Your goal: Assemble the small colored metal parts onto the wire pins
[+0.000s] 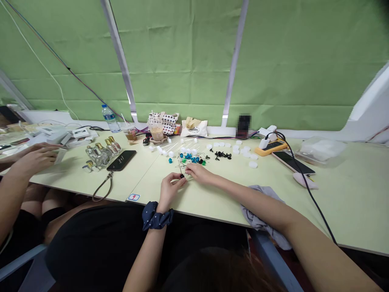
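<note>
A person's left hand (pixel 169 187) and right hand (pixel 198 171) meet on a pale green surface (pixel 349 202), fingertips narrowed together on a small black bead (pixel 182 176) pinched between them. Just beyond the hands lie blue and green beads (pixel 190 157) and white caps (pixel 243 149). Far to the left, another person's hand (pixel 35 158) rests near glass bottles (pixel 100 154).

Bright, even, soft-shadowed light; sharp centre, wide-angle bowing toward the edges
</note>
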Available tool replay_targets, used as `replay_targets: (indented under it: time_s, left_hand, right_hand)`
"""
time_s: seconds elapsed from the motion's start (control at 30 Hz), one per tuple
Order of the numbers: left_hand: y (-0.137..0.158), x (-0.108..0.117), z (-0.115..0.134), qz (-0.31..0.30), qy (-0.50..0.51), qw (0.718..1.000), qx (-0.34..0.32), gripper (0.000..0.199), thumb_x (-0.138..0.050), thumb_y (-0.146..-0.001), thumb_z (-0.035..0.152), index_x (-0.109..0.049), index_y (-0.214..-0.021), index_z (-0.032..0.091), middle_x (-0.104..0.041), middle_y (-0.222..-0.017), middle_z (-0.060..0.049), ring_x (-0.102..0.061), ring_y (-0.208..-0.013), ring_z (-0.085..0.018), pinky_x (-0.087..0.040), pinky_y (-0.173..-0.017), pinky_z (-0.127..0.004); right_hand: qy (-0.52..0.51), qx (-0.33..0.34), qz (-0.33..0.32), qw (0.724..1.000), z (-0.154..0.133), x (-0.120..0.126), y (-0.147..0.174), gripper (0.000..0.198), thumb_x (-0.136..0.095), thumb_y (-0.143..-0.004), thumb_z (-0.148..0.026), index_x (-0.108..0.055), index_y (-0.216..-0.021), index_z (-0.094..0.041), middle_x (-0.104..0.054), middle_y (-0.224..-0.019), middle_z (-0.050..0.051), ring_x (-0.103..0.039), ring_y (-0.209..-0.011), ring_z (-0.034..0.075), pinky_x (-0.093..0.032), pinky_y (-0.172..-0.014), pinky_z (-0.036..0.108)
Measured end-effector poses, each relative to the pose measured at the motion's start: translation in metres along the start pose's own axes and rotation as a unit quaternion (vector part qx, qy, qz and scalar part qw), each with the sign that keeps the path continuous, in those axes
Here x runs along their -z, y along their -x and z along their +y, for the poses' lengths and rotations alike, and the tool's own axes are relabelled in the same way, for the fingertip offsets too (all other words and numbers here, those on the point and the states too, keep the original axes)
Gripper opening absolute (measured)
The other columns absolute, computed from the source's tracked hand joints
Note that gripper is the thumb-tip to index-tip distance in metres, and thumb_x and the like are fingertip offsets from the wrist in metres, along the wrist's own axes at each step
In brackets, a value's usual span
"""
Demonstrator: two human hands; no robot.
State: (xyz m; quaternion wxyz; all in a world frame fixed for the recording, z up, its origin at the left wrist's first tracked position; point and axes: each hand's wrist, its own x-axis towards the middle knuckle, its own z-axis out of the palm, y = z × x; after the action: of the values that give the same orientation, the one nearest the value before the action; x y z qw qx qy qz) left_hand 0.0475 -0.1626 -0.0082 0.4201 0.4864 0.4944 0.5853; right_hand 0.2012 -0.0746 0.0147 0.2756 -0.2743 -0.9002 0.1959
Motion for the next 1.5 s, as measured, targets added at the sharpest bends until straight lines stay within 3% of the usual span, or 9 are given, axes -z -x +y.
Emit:
replay_targets:
  time_s: [0.23,0.4,0.6,0.8,0.97,1.17,1.33,1.5]
  left_hand:
    - [0.001,-0.001,0.001,0.008,0.009,1.000,0.004,0.039,-0.078,-0.062,0.039,-0.060,-0.086,0.013,-0.068,-0.085,-0.006,-0.070,-0.078,-0.021,-0.056,-0.077,-0.035]
    - [0.002,-0.002,0.003,0.004,0.006,1.000,0.005,0.038,-0.079,-0.062,0.038,-0.060,-0.085,0.014,-0.067,-0.086,-0.006,-0.070,-0.079,-0.022,-0.056,-0.078,-0.036]
    - [0.002,-0.002,0.001,0.001,-0.001,1.000,0.005,0.039,-0.079,-0.061,0.040,-0.060,-0.084,0.014,-0.068,-0.080,-0.005,-0.070,-0.077,-0.022,-0.057,-0.077,-0.036]
    - [0.001,-0.001,0.000,0.014,-0.019,1.000,-0.009,0.038,-0.079,-0.060,0.038,-0.062,-0.085,0.014,-0.068,-0.092,-0.007,-0.069,-0.080,-0.022,-0.056,-0.073,-0.032]
    - [0.000,-0.001,-0.002,0.027,-0.051,0.998,-0.020,0.036,-0.077,-0.062,0.035,-0.063,-0.088,0.015,-0.069,-0.094,-0.008,-0.069,-0.078,-0.021,-0.052,-0.066,-0.028]
    - [-0.007,0.001,-0.010,0.013,-0.060,0.995,-0.076,0.030,-0.073,-0.066,0.031,-0.061,-0.090,0.016,-0.067,-0.096,-0.008,-0.066,-0.075,-0.017,-0.050,-0.068,-0.027]
    - [-0.008,0.000,-0.012,0.017,-0.098,0.991,-0.089,0.027,-0.069,-0.069,0.030,-0.060,-0.091,0.017,-0.067,-0.094,-0.006,-0.063,-0.069,-0.015,-0.048,-0.065,-0.026]
    - [-0.005,-0.002,-0.010,0.008,-0.130,0.986,-0.106,0.022,-0.064,-0.071,0.028,-0.059,-0.089,0.018,-0.065,-0.091,-0.004,-0.059,-0.066,-0.013,-0.044,-0.064,-0.025]
  right_hand:
    - [-0.010,-0.054,-0.003,0.998,0.003,0.003,0.000,0.009,-0.050,-0.086,-0.013,-0.054,-0.078,-0.015,-0.057,-0.079,0.005,-0.052,-0.076,0.016,-0.039,-0.072,0.028]
    - [0.026,-0.046,-0.022,0.998,0.009,0.001,0.000,0.012,-0.050,-0.087,-0.016,-0.056,-0.078,-0.016,-0.056,-0.085,0.005,-0.051,-0.081,0.016,-0.038,-0.074,0.027]
    - [0.078,-0.064,-0.012,0.995,0.002,0.002,0.004,0.022,-0.043,-0.092,-0.023,-0.057,-0.076,-0.017,-0.055,-0.085,0.004,-0.049,-0.072,0.014,-0.035,-0.065,0.024]
    - [-0.046,-0.114,-0.012,0.992,0.003,0.002,0.003,0.021,-0.052,-0.088,-0.027,-0.060,-0.072,-0.015,-0.055,-0.060,-0.001,-0.049,-0.058,0.011,-0.034,-0.060,0.022]
    - [-0.153,-0.140,0.012,0.978,0.009,0.001,0.003,0.024,-0.059,-0.082,-0.034,-0.063,-0.072,-0.013,-0.061,-0.062,0.002,-0.052,-0.056,0.010,-0.037,-0.058,0.022]
    - [-0.227,-0.181,-0.010,0.957,0.011,0.006,0.003,0.038,-0.062,-0.075,-0.050,-0.061,-0.070,-0.013,-0.055,-0.055,-0.001,-0.039,-0.039,0.006,-0.030,-0.041,0.021]
    - [-0.249,-0.174,-0.063,0.951,0.015,0.010,0.004,0.041,-0.063,-0.074,-0.053,-0.060,-0.068,-0.013,-0.045,-0.047,-0.004,-0.037,-0.039,0.006,-0.029,-0.040,0.020]
    - [-0.338,-0.208,-0.134,0.908,0.016,0.013,0.004,0.039,-0.068,-0.070,-0.051,-0.056,-0.069,-0.013,-0.042,-0.050,-0.005,-0.032,-0.040,0.004,-0.026,-0.039,0.020]
